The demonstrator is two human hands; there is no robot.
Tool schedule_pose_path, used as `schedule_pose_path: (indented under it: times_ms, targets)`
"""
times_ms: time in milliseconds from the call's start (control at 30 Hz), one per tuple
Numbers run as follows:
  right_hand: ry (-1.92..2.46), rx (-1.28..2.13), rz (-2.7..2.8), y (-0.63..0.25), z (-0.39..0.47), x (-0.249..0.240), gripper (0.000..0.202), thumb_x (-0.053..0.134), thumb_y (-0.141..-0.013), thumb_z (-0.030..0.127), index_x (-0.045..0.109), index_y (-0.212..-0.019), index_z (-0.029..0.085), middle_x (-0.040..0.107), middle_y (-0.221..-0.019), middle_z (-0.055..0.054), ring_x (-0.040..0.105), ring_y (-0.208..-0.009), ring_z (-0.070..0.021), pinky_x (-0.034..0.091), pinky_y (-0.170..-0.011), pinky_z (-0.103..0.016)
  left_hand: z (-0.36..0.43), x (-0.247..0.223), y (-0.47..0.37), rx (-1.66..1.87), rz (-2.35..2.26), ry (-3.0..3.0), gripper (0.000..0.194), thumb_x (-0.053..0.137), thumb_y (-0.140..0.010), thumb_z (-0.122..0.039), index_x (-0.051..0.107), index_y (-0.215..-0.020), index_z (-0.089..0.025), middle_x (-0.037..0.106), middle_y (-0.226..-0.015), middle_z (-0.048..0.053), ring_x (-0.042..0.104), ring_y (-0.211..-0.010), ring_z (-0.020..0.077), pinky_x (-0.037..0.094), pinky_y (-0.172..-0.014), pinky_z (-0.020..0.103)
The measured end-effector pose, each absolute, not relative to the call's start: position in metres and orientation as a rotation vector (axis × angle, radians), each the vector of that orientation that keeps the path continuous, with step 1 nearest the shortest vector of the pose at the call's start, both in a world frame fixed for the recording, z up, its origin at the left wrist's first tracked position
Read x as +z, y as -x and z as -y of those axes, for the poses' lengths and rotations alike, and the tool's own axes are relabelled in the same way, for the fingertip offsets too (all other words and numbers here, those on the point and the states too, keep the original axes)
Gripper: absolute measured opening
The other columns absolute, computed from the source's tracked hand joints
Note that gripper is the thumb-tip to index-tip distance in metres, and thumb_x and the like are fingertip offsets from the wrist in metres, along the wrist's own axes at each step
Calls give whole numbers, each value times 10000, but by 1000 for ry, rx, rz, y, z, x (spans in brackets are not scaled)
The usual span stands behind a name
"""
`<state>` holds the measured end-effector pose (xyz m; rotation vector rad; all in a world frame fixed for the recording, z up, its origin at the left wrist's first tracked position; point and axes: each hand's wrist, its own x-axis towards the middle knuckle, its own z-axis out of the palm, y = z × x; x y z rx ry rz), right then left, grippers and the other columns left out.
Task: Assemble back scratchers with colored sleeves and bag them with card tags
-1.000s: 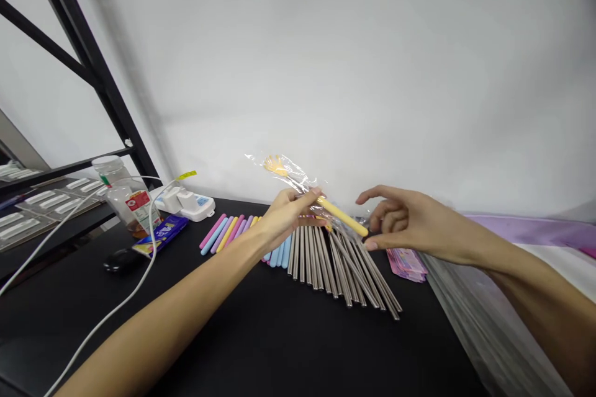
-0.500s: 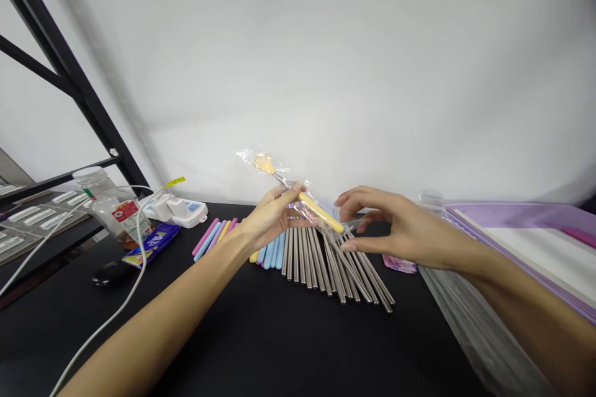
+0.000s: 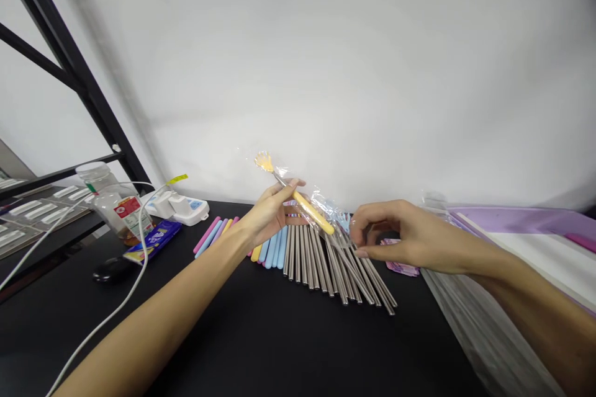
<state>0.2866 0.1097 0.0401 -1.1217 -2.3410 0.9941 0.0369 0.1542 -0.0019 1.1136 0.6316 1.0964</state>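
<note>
My left hand point(image 3: 269, 214) is wrapped round a yellow back scratcher point(image 3: 315, 213), which slants with its claw-shaped head up to the left and its handle down to the right. Clear, crinkled plastic sleeve point(image 3: 322, 200) surrounds it and runs past the handle's end. Over there my right hand point(image 3: 404, 234) has its thumb and fingertips pinched on the sleeve's tail. Beneath both hands, thin metal rods point(image 3: 319, 263) lie fanned out on the black table. Light blue handles point(image 3: 275, 249) lie left of the rods, partly behind my left wrist.
To the left are a clear plastic jar point(image 3: 118, 211), a blue packet point(image 3: 161, 234), a black mouse point(image 3: 112, 269) and a white power strip point(image 3: 193, 212) with a trailing cable. Pink cards point(image 3: 401, 267), clear plastic sleeves point(image 3: 459, 316) and a purple tray point(image 3: 521, 217) lie to the right.
My right hand has moved slightly right, and its spread fingers have closed at the sleeve's end. The back scratcher's handle end has shifted a little left; my left hand still holds it.
</note>
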Motion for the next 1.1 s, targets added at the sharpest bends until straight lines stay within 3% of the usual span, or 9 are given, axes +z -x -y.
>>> schedule_pose_path:
  times_ms: [100,233,400,467,533,633,900,1100]
  targets:
    - [1101,950,2319,-286,-111,38,228,707,-799,313,639,-996,220,695,-888,-25,645,-734,-161,515,-658,-295,-155,-4,-36,1089,-628,-1114,325,637,-885,-444,600,-1083,-189,625,-882,32,629,-731,148,570,-673,332]
    - [973,662,2353,-283,-110,37,150,700,-822,396,723,-841,249,641,-906,-30,617,-823,-176,503,-742,-324,-152,-5,-39,1037,-625,-1166,350,625,-890,-457,583,-1115,-193,641,-885,50,647,-753,173,577,-673,356]
    - [940,807,2222,-274,-108,35,241,717,-794,480,690,-784,241,539,-1287,-51,560,-1154,-253,470,-986,-402,-144,-2,-46,959,-622,-1253,394,622,-892,-454,551,-1182,-197,635,-985,93,661,-859,217,589,-714,404]
    - [964,1017,2119,-270,-110,32,286,710,-794,490,637,-781,214,599,-1215,-63,615,-1084,-250,500,-955,-409,-141,1,-48,944,-613,-1307,383,619,-893,-458,547,-1161,-196,627,-985,93,659,-905,232,590,-728,404]
    - [1023,1187,2051,-268,-113,28,307,724,-782,482,599,-789,202,679,-990,-55,673,-939,-238,530,-889,-409,-140,3,-49,947,-630,-1381,355,605,-900,-465,550,-1108,-182,618,-948,85,652,-934,239,589,-743,409]
    - [1101,1221,1923,-268,-117,23,305,749,-764,451,582,-823,202,699,-777,-31,699,-801,-230,541,-828,-407,-138,4,-51,980,-650,-1404,347,581,-910,-481,527,-1063,-174,604,-926,73,647,-934,228,585,-739,389]
    - [1071,1132,1778,-267,-121,17,325,755,-762,442,542,-844,211,690,-761,-20,705,-733,-214,568,-729,-374,-134,-3,-57,1052,-664,-1343,557,794,-757,-297,452,-1184,-197,609,-943,63,643,-993,254,570,-811,448]
    - [1083,1025,1695,-264,-121,13,360,759,-751,466,511,-814,213,697,-833,-33,695,-692,-198,571,-664,-358,-127,-6,-66,1104,-709,-1240,1047,888,-609,-205,228,-1416,-303,635,-1036,71,678,-958,258,556,-841,462]
